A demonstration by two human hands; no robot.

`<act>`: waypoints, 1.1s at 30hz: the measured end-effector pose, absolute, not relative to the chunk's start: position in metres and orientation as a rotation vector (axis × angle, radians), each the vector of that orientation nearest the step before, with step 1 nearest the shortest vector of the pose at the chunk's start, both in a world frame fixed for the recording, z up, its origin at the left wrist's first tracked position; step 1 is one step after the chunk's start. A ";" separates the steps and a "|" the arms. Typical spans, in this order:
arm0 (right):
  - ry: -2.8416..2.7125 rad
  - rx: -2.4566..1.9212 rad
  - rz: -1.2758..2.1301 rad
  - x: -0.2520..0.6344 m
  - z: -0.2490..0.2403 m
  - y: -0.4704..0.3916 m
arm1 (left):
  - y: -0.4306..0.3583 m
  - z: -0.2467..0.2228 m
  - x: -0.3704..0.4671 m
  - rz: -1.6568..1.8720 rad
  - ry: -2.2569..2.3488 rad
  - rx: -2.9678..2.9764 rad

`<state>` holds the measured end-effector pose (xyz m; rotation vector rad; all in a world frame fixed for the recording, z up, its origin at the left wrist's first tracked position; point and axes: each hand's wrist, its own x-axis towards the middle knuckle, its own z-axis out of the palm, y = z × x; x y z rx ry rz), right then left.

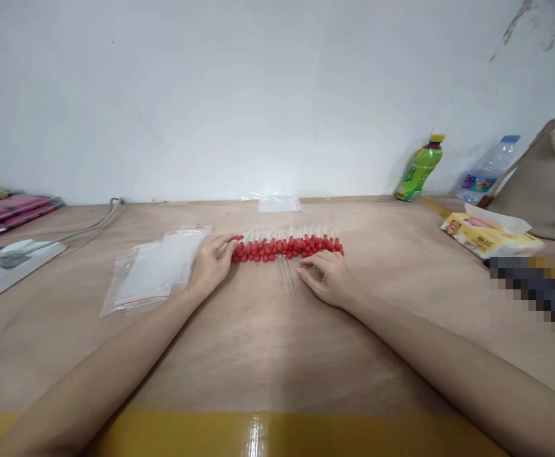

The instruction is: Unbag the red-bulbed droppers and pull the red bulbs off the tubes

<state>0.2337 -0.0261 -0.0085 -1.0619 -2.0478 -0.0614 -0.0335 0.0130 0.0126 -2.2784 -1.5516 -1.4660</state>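
Left hand [214, 259] grip: thumb and forefinger close together, against the left end of the red-capped row [292, 245]; pinch unclear | right hand [328, 278] grip: loosely curled, hold unclear, at the row's near right edge | thin clear sticks [285, 275]: before the row, between both hands, nearer the right
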 end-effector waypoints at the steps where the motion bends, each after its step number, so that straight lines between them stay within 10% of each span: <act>1: -2.038 -1.052 -0.064 0.234 -0.009 -0.026 | 0.010 0.014 -0.032 -1.539 -1.546 -2.226; 33: -2.220 -0.692 -0.191 0.234 -0.010 -0.030 | -0.031 0.006 0.018 -1.130 -0.807 -2.787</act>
